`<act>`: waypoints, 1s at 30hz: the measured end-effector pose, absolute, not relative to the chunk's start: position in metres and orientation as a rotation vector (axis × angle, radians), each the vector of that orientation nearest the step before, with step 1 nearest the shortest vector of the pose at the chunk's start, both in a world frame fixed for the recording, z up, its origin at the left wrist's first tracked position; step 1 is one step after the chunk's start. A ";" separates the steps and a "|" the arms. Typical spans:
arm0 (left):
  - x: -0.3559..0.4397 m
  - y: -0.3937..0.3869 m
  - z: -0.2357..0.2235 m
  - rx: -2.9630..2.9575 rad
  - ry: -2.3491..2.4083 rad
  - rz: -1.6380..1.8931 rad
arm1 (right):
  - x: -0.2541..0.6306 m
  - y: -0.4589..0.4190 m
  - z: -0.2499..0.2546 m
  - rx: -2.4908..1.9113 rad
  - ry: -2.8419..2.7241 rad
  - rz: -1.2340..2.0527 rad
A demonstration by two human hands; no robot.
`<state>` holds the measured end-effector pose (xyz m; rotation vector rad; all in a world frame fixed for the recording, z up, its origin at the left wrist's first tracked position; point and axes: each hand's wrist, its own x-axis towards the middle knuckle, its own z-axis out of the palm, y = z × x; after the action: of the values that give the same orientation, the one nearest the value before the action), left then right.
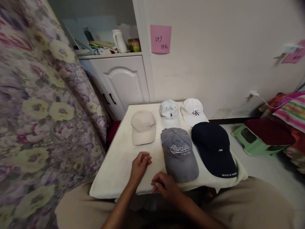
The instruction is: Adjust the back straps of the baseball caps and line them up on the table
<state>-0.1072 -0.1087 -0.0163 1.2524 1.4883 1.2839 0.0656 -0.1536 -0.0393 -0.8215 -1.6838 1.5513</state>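
Observation:
My left hand (140,165) rests on the cream cloth, fingers curled in and nothing visible in them. Just below the beige cap (143,127), it touches no cap. Near the table's front edge, my right hand (164,185) is loosely closed and holds nothing I can see; it lies beside the brim of the grey cap (179,154) lettered "Always". To the right sits a large navy cap (213,146). Along the back are a pale cap with a small dark emblem (169,113) and a white cap with black "CK" lettering (193,111).
A cream cloth (116,173) covers the small table. A flowered curtain (47,111) hangs at left, and a white cabinet (121,79) stands behind, bearing a white jug (119,41). A pink note (160,38) is on the wall. A green stool (252,143) stands at right.

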 end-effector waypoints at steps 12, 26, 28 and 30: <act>-0.111 -0.103 -0.026 1.250 1.472 1.304 | 0.064 -0.151 -0.042 -0.808 -1.660 1.550; -0.110 -0.104 -0.021 1.243 1.480 1.265 | 0.064 -0.150 -0.043 -0.788 -1.646 1.505; -0.110 -0.103 -0.022 1.245 1.473 1.264 | 0.064 -0.150 -0.043 -0.787 -1.651 1.497; -0.111 -0.103 -0.023 1.247 1.464 1.267 | 0.064 -0.151 -0.044 -0.794 -1.658 1.489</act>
<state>-0.1108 -0.1030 -0.0227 1.2467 1.4643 1.2672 0.0636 -0.1506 -0.0443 -0.7935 -1.6579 1.4891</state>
